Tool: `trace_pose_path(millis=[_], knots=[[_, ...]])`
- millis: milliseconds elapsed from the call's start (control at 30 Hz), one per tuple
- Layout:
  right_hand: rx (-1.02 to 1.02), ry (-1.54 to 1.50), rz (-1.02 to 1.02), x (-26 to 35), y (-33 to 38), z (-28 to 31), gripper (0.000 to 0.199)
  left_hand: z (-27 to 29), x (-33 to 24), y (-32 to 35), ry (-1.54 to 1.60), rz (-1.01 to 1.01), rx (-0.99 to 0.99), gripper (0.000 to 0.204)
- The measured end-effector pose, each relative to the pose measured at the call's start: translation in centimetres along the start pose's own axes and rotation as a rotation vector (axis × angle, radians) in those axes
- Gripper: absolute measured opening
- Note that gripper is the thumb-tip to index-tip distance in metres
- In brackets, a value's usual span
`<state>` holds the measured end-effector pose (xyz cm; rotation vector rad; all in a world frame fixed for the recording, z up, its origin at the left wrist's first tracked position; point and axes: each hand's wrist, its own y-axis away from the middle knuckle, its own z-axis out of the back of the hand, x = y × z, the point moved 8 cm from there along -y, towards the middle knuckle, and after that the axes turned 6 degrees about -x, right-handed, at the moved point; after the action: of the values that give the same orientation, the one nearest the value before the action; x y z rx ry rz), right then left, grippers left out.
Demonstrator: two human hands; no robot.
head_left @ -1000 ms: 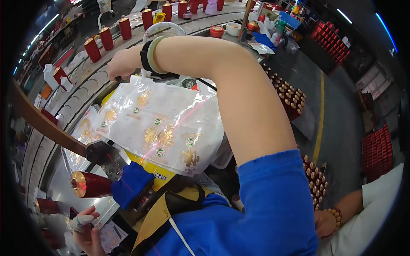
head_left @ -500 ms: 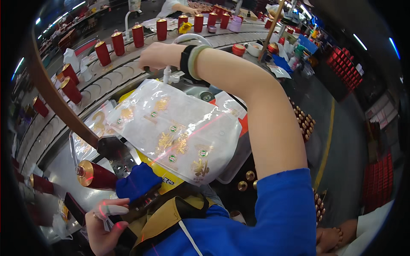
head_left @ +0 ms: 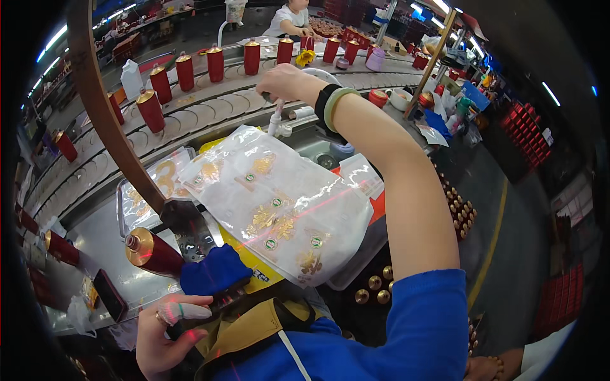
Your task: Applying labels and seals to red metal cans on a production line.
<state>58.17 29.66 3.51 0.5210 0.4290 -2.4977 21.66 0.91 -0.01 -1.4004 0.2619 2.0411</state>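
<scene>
The right hand [head_left: 286, 81] is stretched far forward over the tabletop [head_left: 105, 238], arm nearly straight from the blue sleeve [head_left: 419, 324], with a black band and a green bangle [head_left: 332, 108] at the wrist. Its fingers are curled down around the top of a small white dispenser [head_left: 277, 120], grasping it; the dispenser stands upright just beside the curved conveyor [head_left: 210, 111].

The left hand [head_left: 166, 330] sits low and close to the body, at the near edge of the tabletop. Its fingers, one wearing a finger cot [head_left: 175, 312], are wrapped around a dark handle that runs up under a blue cloth [head_left: 213, 272]; what the handle belongs to is hidden.

Between the two hands lies a clear plastic sheet [head_left: 279, 203] printed with gold labels, spread flat and tilted across a yellow pad. Left of the cloth a dark red bottle [head_left: 152, 251] with a gold cap lies on its side. More sheets sit in a tray [head_left: 124, 209] behind it.

On the conveyor, a row of red bottles [head_left: 184, 71] with gold caps stands upright, spaced apart. Gold caps [head_left: 372, 286] cluster below the tabletop's right edge. Another person [head_left: 293, 18] works beyond the conveyor.
</scene>
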Motion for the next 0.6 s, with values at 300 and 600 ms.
trace_pose_path(millis=[300, 600], knots=[[0.086, 0.037, -0.131, -3.2, 1.2, 0.7, 0.025, 0.9, 1.3, 0.6, 0.004, -0.012, -0.074, 0.029], [-0.134, 0.019, -0.035, -2.8, 0.0, 1.1, 0.026, 0.9, -0.5, 0.6, -0.052, -0.034, 0.022, 0.026]])
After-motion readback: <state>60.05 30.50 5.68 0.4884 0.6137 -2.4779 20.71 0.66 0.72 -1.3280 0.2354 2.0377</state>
